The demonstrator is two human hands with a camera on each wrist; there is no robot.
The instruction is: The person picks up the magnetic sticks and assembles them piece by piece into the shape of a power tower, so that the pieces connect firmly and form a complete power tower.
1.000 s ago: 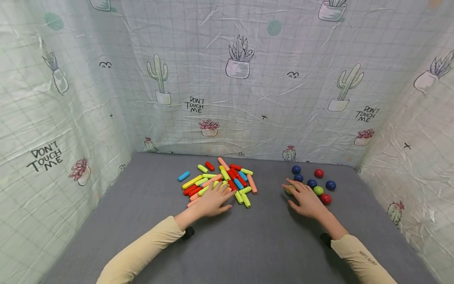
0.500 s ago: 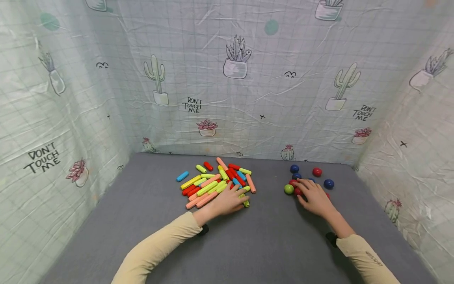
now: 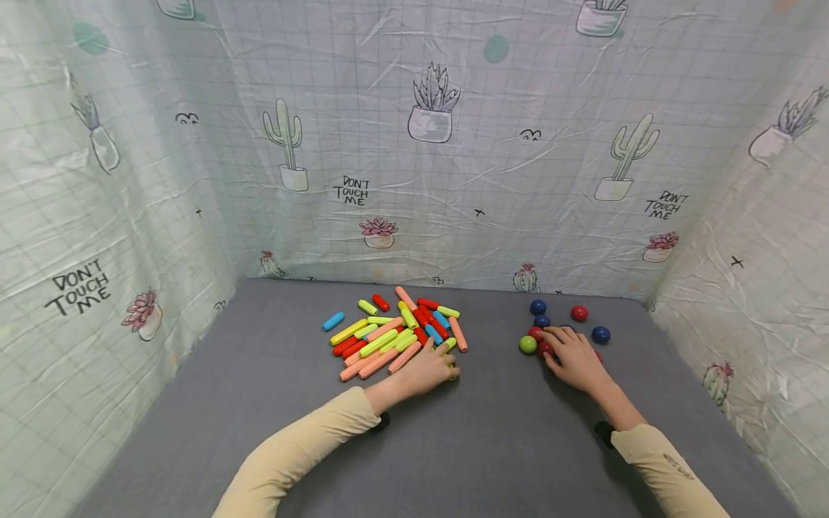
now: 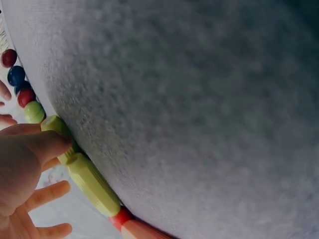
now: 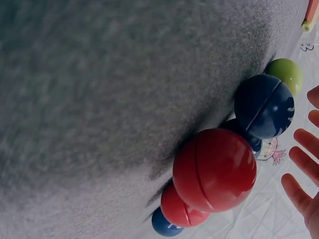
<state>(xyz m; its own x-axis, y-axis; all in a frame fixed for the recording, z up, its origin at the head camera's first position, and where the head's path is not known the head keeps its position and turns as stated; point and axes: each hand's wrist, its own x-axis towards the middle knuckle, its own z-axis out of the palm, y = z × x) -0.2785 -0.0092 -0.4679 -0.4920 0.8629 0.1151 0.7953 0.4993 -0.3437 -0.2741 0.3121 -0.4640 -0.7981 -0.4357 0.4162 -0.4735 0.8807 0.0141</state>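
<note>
Left of centre, stick heap (image 3: pixel 378 343): jumbled on the grey bench (image 3: pixel 486 439), ridged sides, in lime, red, blue, salmon and yellow.
At centre, left hand (image 3: pixel 424 370): my thumb and fingers pinch a lime stick (image 4: pixel 56 125) at the heap's lower right edge; a light grip and a low lift should spare its neighbours.
Right of centre, green ball (image 3: pixel 527 344): round, glossy, beside two red balls (image 3: pixel 545 348).
Farther right, right hand (image 3: pixel 575 360): fingers relaxed, tips at the red balls, grasping nothing I can see; gentle contact suits, since balls likely roll.
Far right, blue ball (image 3: pixel 601 334): shiny, apart from my hand.
</note>
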